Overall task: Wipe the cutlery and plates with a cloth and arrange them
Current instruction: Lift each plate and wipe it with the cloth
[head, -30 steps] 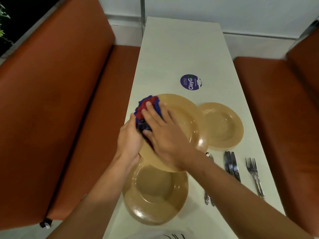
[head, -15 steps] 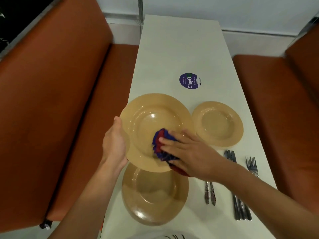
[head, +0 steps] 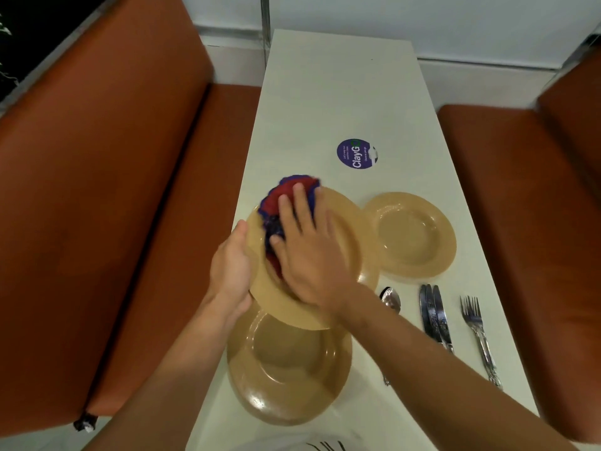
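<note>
left hand (head: 231, 271) grips rim of raised plate (head: 344, 242), tilted above the bench (head: 325, 102). right hand (head: 309, 252) presses cloth (head: 286, 196) flat under fingers. best: steady rim, sweep cloth around whole face.

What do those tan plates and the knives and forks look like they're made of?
The held plate, like the other tan plates, looks like glossy plastic or melamine, possibly glazed ceramic: even colour, soft highlights. The knives and fork look like polished metal, probably stainless steel: bright mirror-like glints, patterned handles.
</note>
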{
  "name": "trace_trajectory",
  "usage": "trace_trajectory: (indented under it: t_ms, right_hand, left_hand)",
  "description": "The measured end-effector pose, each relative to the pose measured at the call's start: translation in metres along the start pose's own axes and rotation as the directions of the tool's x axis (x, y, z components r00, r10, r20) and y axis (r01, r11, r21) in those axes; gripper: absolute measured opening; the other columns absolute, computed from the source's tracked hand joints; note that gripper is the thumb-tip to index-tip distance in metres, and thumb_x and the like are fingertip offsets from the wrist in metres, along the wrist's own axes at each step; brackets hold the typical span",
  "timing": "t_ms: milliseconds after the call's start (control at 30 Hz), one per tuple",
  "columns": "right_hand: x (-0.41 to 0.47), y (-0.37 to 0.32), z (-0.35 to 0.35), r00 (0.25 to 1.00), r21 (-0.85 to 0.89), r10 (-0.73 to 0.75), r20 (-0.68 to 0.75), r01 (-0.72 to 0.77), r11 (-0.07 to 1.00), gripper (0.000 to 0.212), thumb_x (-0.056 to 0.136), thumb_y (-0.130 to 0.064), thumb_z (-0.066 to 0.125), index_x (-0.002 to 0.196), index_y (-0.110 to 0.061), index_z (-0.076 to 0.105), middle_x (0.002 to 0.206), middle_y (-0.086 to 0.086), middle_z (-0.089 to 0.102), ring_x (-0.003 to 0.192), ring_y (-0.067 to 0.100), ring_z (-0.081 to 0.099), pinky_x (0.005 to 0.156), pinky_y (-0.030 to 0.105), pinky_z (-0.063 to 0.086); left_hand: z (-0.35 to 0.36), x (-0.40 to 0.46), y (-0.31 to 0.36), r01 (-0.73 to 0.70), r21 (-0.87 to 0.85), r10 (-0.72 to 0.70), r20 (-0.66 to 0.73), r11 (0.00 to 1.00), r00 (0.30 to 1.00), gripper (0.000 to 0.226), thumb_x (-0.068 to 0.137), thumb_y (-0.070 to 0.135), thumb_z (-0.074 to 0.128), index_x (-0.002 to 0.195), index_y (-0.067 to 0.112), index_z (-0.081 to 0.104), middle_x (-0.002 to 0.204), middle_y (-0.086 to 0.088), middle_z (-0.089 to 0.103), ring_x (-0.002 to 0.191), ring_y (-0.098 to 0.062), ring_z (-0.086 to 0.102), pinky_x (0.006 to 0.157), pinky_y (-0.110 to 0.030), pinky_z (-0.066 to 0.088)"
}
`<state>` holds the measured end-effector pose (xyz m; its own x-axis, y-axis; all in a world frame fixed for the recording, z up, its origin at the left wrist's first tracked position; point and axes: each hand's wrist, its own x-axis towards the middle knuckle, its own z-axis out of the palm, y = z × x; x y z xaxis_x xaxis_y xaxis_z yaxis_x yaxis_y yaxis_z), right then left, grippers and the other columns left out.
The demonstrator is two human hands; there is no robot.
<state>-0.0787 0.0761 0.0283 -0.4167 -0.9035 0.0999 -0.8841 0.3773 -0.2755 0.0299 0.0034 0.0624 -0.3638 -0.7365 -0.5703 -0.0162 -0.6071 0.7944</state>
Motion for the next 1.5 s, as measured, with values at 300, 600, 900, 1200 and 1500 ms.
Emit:
trace_trajectory:
  t_ms: [300, 600, 900, 1200, 1500]
  right_hand:
    - [-0.045, -0.012, 0.003, 0.949, -0.067, -0.298, 0.103, 0.305, 0.950, 0.064, 0.110, -0.045, 0.027, 0.164, -0.011, 0.023, 0.174, 0.013, 0.014, 0.161, 0.040, -0.001, 0.130, 0.054, 0.005]
    - [0.018, 0.031, -0.032, 0.994, -0.171, 0.107, -0.037, -0.111, 0.979, 0.072, 0.105, -0.047, 0.011, 0.165, -0.008, 0.017, 0.173, 0.022, 0.005, 0.157, 0.052, -0.003, 0.126, 0.063, 0.013]
    - [-0.049, -0.022, 0.003, 0.952, -0.038, -0.286, 0.112, 0.291, 0.956, 0.065, 0.111, -0.046, 0.024, 0.163, -0.007, 0.021, 0.173, 0.015, 0.014, 0.161, 0.036, 0.002, 0.130, 0.052, 0.011]
    - [-0.059, 0.054, -0.032, 0.959, -0.321, -0.248, 0.137, 0.280, 0.905, 0.062, 0.106, -0.048, 0.030, 0.158, -0.015, 0.043, 0.169, 0.012, 0.031, 0.158, 0.044, 0.017, 0.126, 0.055, 0.014]
    - [-0.038, 0.075, -0.055, 0.998, -0.378, 0.052, 0.019, -0.041, 0.925, 0.065, 0.108, -0.045, 0.020, 0.163, -0.012, 0.030, 0.171, 0.025, 0.016, 0.155, 0.054, 0.010, 0.125, 0.063, 0.016]
  left_hand:
    - [-0.007, -0.002, 0.006, 0.040, -0.079, -0.037, 0.040, 0.996, 0.999, 0.046, 0.107, 0.042, 0.048, 0.120, 0.004, 0.070, 0.107, -0.015, 0.080, 0.100, -0.029, 0.078, 0.087, -0.041, 0.062]
    - [0.001, -0.003, -0.005, -0.020, -0.014, 0.021, 0.072, 1.000, 0.997, 0.037, 0.107, 0.042, 0.050, 0.123, 0.018, 0.072, 0.107, -0.004, 0.080, 0.098, -0.023, 0.077, 0.093, -0.044, 0.059]
    - [0.002, -0.003, 0.004, 0.032, -0.058, -0.034, -0.023, 0.998, 0.999, 0.034, 0.103, 0.038, 0.058, 0.106, 0.009, 0.075, 0.093, -0.009, 0.082, 0.082, -0.021, 0.079, 0.076, -0.034, 0.061]
    - [-0.008, 0.000, 0.009, -0.082, -0.008, 0.082, 0.089, 0.997, 0.993, 0.031, 0.110, 0.035, 0.047, 0.098, 0.021, 0.072, 0.069, 0.009, 0.076, 0.066, -0.009, 0.075, 0.058, -0.026, 0.059]
    - [-0.005, -0.001, 0.013, -0.061, -0.022, 0.062, 0.048, 0.998, 0.997, 0.029, 0.109, 0.038, 0.049, 0.104, 0.024, 0.074, 0.088, 0.008, 0.082, 0.081, -0.012, 0.079, 0.073, -0.031, 0.063]
